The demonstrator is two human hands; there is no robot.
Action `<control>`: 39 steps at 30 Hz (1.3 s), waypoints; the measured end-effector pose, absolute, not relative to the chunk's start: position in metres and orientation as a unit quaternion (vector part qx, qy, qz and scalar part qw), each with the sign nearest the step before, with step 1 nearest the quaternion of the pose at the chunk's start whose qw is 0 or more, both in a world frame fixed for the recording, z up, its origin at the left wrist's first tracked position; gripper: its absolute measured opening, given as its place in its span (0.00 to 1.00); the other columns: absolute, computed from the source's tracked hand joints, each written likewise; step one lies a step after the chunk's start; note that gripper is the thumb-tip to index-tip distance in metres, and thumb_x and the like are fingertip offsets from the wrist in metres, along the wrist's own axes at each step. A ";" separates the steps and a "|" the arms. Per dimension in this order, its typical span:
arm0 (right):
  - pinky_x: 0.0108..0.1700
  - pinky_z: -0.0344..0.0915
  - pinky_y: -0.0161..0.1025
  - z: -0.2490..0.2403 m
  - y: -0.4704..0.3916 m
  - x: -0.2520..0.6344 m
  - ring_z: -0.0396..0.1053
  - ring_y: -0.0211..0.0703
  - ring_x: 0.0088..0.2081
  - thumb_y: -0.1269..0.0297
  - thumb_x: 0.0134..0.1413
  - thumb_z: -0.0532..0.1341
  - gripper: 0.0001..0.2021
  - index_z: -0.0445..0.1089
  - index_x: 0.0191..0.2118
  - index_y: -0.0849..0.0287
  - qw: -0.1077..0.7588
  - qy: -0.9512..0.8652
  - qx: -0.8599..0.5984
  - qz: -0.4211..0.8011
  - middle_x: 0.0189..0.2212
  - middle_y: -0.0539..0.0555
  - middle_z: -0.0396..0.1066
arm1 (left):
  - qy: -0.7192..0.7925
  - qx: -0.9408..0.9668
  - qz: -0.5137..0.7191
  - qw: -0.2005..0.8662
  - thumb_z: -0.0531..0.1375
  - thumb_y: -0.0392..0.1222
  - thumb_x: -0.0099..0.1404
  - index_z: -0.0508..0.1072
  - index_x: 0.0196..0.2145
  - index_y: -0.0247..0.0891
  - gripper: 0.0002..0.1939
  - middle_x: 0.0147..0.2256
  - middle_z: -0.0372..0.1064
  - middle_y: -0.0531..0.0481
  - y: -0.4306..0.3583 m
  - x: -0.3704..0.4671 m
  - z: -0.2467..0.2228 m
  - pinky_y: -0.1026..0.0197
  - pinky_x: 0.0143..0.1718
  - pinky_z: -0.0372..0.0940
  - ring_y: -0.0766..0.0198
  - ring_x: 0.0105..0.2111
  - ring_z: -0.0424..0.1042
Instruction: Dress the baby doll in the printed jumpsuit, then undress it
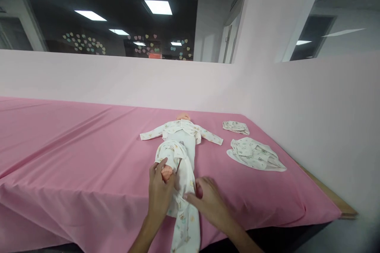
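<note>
A baby doll (183,117) lies on its back, head away from me, in a white printed long-sleeved top (170,127) with both sleeves spread. White printed baby trousers (186,225) are bunched around one of its legs; their other leg hangs loose toward me over the table's front edge. The doll's foot (166,172) pokes out of the bunched cuff. My left hand (160,184) is closed around that foot, thumb and fingers on either side. At the right edge of the trousers, my right hand (209,201) has curled fingers and its thumb on the fabric.
A pink cloth (89,146) covers the table and drapes over its front edge. To the right lie a small folded printed garment (236,127) and a larger loosely folded one (257,154). Pale walls (118,81) with windows stand behind and at right.
</note>
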State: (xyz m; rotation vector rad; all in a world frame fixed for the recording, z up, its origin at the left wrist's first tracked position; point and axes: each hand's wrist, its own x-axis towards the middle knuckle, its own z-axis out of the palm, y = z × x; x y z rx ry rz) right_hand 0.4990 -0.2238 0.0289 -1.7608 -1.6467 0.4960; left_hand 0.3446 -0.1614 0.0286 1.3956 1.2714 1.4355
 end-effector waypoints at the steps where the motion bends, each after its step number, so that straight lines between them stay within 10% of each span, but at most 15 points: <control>1: 0.47 0.59 0.45 0.021 -0.230 0.494 0.63 0.52 0.44 0.55 0.50 0.66 0.13 0.64 0.30 0.56 0.323 -0.632 -0.685 0.164 0.35 0.53 0.68 | 0.503 0.570 0.556 0.337 0.61 0.41 0.62 0.70 0.54 0.43 0.22 0.56 0.60 0.44 -0.158 0.343 0.030 0.51 0.57 0.59 0.50 0.57 0.63; 9: 0.28 0.53 0.34 0.036 -0.224 0.483 0.59 0.38 0.27 0.70 0.52 0.52 0.05 0.54 0.27 0.55 0.433 -0.556 -0.652 0.281 0.25 0.45 0.58 | 0.502 0.624 0.569 0.186 0.59 0.48 0.62 0.72 0.42 0.41 0.13 0.46 0.68 0.46 -0.127 0.321 0.055 0.54 0.47 0.65 0.54 0.47 0.69; 22: 0.35 0.52 0.40 0.125 -0.125 0.567 0.60 0.45 0.33 0.72 0.51 0.52 0.05 0.55 0.33 0.54 0.417 -0.595 -0.674 -0.132 0.32 0.52 0.64 | 0.546 0.574 0.558 0.245 0.60 0.51 0.59 0.74 0.42 0.39 0.17 0.43 0.70 0.46 -0.135 0.317 0.043 0.55 0.39 0.66 0.55 0.41 0.70; 30: 0.41 0.58 0.40 0.061 -0.208 0.554 0.66 0.45 0.39 0.65 0.56 0.58 0.03 0.64 0.37 0.54 0.254 -0.700 -0.653 0.136 0.37 0.50 0.70 | 0.573 0.646 0.420 0.280 0.59 0.56 0.60 0.62 0.61 0.42 0.34 0.53 0.68 0.42 -0.140 0.282 0.007 0.53 0.42 0.68 0.52 0.44 0.74; 39: 0.41 0.64 0.40 0.058 -0.162 0.572 0.70 0.48 0.45 0.51 0.58 0.60 0.16 0.69 0.46 0.56 0.392 -0.575 -0.641 0.323 0.44 0.56 0.72 | 0.483 0.794 0.304 0.206 0.55 0.60 0.64 0.66 0.59 0.45 0.29 0.55 0.66 0.44 -0.119 0.279 0.057 0.54 0.53 0.63 0.51 0.55 0.67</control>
